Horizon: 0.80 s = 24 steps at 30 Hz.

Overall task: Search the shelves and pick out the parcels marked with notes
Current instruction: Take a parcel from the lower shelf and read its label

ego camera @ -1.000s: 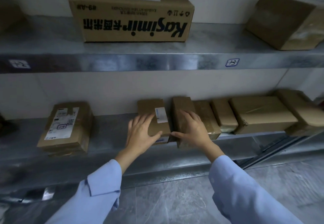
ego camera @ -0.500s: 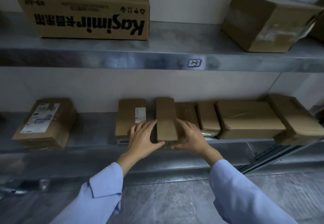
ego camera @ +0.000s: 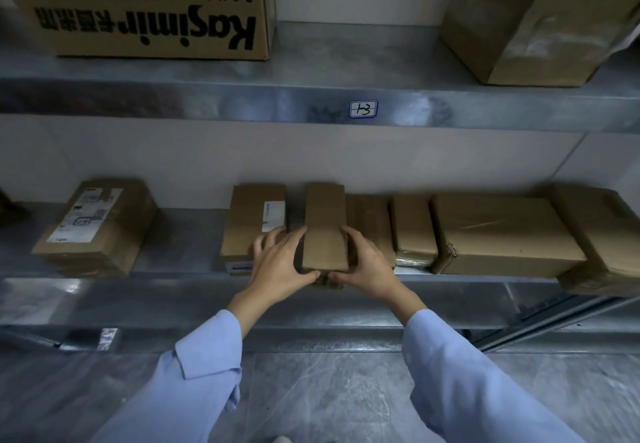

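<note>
- Where the lower grey metal shelf (ego camera: 187,245) reaches its front edge, a narrow brown cardboard parcel (ego camera: 325,228) stands taller than its neighbours, its long side running toward the back wall.
- The left hand (ego camera: 280,262) grips the narrow brown cardboard parcel from the left: the fingers lie along its left flank and the thumb hooks beneath its near end.
- The right hand (ego camera: 367,262) grips the same parcel from the right, fingers curled over its right flank and thumb beneath the near end, close to the other thumb.
- Both forearms wear light blue sleeves (ego camera: 207,356).
- Just left of the gripped parcel lies a flat brown carton with a small white label (ego camera: 254,221); the left hand's fingers partly overlap it.
- Toward the shelf's left end, well apart, sits a brown box bearing a large white shipping label (ego camera: 97,224).
- To the right, a row of four plain brown packets (ego camera: 502,234) lies side by side; the last overhangs the front edge.
- The upper grey metal shelf (ego camera: 311,61) carries a long brown carton printed "Kasimir" upside down (ego camera: 145,9) at left and a plain brown box (ego camera: 533,16) at right.
- A small white handwritten tag (ego camera: 363,109) is stuck to the upper shelf's front edge.
</note>
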Each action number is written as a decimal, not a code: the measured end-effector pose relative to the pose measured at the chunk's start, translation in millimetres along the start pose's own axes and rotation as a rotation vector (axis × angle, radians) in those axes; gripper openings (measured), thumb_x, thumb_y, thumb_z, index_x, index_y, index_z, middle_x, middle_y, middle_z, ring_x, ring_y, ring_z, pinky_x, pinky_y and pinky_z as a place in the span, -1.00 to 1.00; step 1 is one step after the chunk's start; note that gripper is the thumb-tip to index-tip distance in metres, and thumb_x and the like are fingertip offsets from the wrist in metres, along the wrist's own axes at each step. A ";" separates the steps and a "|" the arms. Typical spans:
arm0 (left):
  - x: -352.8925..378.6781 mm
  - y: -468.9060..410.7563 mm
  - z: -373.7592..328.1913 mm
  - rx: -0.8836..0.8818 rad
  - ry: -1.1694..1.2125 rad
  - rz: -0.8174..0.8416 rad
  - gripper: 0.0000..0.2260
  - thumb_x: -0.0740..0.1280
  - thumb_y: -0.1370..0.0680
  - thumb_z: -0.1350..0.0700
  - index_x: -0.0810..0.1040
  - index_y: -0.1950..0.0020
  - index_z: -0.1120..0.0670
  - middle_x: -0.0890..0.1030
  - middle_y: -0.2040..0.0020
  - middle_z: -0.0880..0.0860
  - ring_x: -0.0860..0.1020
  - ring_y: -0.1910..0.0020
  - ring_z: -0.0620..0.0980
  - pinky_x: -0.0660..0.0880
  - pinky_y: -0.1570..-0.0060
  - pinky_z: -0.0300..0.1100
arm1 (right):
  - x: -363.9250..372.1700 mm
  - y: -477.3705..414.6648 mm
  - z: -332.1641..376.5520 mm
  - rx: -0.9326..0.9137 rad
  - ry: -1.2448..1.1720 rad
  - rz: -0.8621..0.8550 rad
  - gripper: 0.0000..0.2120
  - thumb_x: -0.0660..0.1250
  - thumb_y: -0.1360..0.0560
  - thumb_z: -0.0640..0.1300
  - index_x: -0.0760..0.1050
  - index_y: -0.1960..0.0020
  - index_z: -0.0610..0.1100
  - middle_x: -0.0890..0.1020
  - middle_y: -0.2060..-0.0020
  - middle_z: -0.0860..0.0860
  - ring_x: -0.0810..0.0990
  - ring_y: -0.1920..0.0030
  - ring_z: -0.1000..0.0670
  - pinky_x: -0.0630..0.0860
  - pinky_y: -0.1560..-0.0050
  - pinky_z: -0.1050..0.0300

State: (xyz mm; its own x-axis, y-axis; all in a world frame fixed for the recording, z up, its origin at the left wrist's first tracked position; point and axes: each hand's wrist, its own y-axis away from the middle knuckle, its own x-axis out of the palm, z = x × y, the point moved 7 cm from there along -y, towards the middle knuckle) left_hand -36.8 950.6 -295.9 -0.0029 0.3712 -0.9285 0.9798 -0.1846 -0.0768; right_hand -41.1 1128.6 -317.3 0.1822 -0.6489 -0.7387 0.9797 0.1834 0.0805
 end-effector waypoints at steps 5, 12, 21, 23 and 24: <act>-7.2 1.6 -1.9 0.017 0.057 -0.042 -0.19 0.46 -0.38 -0.23 0.23 -0.54 -0.06 0.37 -0.47 -0.01 0.18 -0.49 -0.02 0.04 -0.38 -0.07 | -3.2 2.9 3.6 0.001 -0.084 -0.010 -0.06 0.61 -0.30 -0.06 0.18 -0.54 -0.06 0.47 -0.37 -0.08 0.44 -0.37 -0.07 0.40 -0.33 0.09; -28.4 2.5 -8.6 0.041 0.394 -0.026 -0.22 0.54 -0.39 -0.04 0.24 -0.53 -0.05 0.35 -0.48 -0.04 0.32 -0.44 0.00 0.20 -0.46 -0.04 | -20.5 15.5 24.0 -0.019 -0.199 -0.076 -0.10 0.60 -0.31 -0.09 0.19 -0.52 -0.03 0.50 -0.34 -0.02 0.50 -0.31 -0.05 0.47 -0.30 0.02; -40.3 0.7 -17.5 -0.006 0.756 0.071 -0.29 0.52 -0.43 0.14 0.26 -0.49 -0.07 0.26 -0.49 -0.05 0.33 -0.42 -0.01 0.45 -0.32 -0.01 | -37.8 19.2 40.7 -0.024 -0.338 -0.127 -0.08 0.60 -0.25 0.12 0.23 -0.48 -0.01 0.43 -0.36 0.04 0.47 -0.32 0.00 0.51 -0.27 -0.04; -42.5 0.9 -16.8 -0.012 0.801 0.088 -0.25 0.53 -0.42 0.19 0.24 -0.50 -0.07 0.26 -0.49 -0.04 0.33 -0.43 -0.03 0.46 -0.29 -0.11 | -39.8 18.4 44.1 -0.029 -0.337 -0.141 -0.19 0.58 -0.34 0.01 0.25 -0.46 -0.05 0.43 -0.36 0.01 0.43 -0.35 0.03 0.45 -0.26 0.20; -43.2 1.1 -16.2 -0.017 0.815 0.101 -0.22 0.54 -0.41 0.20 0.21 -0.51 -0.08 0.26 -0.49 -0.03 0.32 -0.42 -0.06 0.45 -0.27 -0.16 | -41.3 17.8 45.6 -0.033 -0.331 -0.150 -0.21 0.57 -0.36 -0.04 0.25 -0.46 -0.07 0.41 -0.36 0.00 0.40 -0.34 0.06 0.39 -0.21 0.37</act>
State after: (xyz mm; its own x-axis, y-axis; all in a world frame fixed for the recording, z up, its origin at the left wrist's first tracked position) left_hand -32.4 949.1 -250.0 0.2251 0.8993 -0.3749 0.9705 -0.2410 0.0045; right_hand -27.4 1125.0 -254.8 0.0589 -0.8733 -0.4836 0.9954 0.0882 -0.0380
